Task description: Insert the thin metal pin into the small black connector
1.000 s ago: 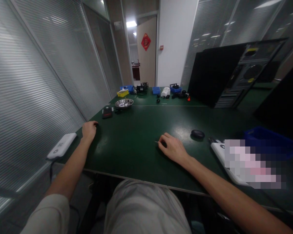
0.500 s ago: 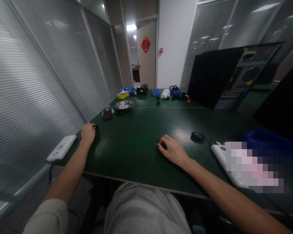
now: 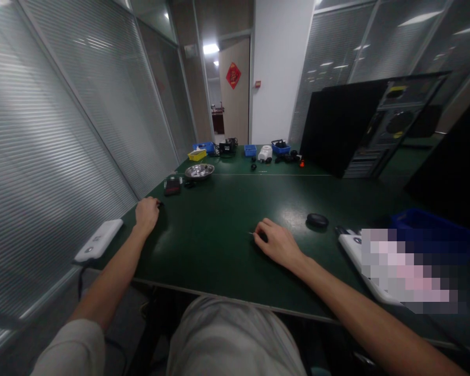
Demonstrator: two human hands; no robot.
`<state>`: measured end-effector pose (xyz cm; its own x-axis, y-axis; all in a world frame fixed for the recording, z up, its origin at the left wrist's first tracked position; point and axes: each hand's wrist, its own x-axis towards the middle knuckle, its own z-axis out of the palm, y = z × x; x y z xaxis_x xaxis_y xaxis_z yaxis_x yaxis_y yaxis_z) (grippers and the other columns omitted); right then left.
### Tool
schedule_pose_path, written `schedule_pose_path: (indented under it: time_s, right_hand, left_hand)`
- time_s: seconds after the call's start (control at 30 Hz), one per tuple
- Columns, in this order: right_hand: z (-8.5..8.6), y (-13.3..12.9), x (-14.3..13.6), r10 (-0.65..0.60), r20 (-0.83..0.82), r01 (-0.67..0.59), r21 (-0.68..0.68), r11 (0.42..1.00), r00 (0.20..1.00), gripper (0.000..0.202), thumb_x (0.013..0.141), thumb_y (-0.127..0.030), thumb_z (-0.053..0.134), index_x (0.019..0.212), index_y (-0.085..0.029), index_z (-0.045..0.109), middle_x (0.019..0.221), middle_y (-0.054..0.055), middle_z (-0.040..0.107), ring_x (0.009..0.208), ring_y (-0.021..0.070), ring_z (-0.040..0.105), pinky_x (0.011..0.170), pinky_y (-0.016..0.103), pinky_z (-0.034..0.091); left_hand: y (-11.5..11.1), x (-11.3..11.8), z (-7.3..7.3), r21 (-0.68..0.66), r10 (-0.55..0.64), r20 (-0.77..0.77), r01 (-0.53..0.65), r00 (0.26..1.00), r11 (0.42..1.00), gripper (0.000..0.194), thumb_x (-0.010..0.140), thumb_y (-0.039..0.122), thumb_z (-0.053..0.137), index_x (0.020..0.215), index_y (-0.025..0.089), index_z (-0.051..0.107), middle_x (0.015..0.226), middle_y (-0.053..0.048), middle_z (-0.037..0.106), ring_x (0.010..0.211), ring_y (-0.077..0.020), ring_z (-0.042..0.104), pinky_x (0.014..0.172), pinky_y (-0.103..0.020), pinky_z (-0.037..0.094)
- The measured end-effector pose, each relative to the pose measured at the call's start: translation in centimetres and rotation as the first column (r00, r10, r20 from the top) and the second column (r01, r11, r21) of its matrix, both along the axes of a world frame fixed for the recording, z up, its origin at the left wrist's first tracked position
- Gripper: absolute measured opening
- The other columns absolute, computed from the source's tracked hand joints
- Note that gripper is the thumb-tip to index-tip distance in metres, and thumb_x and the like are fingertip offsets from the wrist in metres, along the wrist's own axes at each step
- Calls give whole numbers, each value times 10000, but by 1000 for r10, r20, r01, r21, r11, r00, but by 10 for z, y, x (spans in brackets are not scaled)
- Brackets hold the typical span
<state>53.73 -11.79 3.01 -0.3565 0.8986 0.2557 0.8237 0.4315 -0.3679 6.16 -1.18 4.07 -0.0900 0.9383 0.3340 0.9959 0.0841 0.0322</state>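
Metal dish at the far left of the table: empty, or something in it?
Not empty: the metal dish holds a few small pale and dark items, too small to identify.

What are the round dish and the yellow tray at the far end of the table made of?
The round dish looks like polished metal, probably stainless steel: its surface is silvery with bright reflections. The yellow tray seems to be molded plastic, judging by its even, solid color, though it is too small here to be sure.
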Motion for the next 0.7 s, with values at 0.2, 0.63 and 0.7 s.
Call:
schedule_pose_path:
  time_s: [0.2, 0.63, 0.7]
  right_hand:
    - [-2, 2, -1, -10, -7, 10, 17, 1000, 1000, 159, 1000, -342, 537, 950, -231, 639, 1000, 15, 623, 783, 146, 600, 646, 281, 355]
    - [1, 0, 6, -76, -13, 77, 28, 997, 997, 171, 987, -354, 547, 933, -226, 646, 973, 18, 627, 800, 154, 598, 682, 280, 357]
    - [2, -1, 7, -71, -12, 71, 28, 997, 997, 167, 981, -350, 551, 930, -223, 647, 965, 16, 627, 798, 152, 597, 688, 280, 357]
  left_hand:
    - [-22, 113, 14, 42, -413, 62, 411, 909, 911, 334, 1018, 285, 458, 1116, 198, 765, 1169, -98, 710, 1051, -266, 606, 940, -408, 456]
    - [-72, 255, -12, 147, -844, 360, 870, 396, 471, 165, 989, 241, 582, 1022, 206, 740, 1067, -75, 667, 1041, -207, 595, 941, -354, 478]
    - [-70, 252, -12, 173, -826, 433, 866, 362, 470, 136, 975, 237, 603, 1004, 205, 732, 1102, -71, 658, 1064, -199, 600, 951, -341, 481]
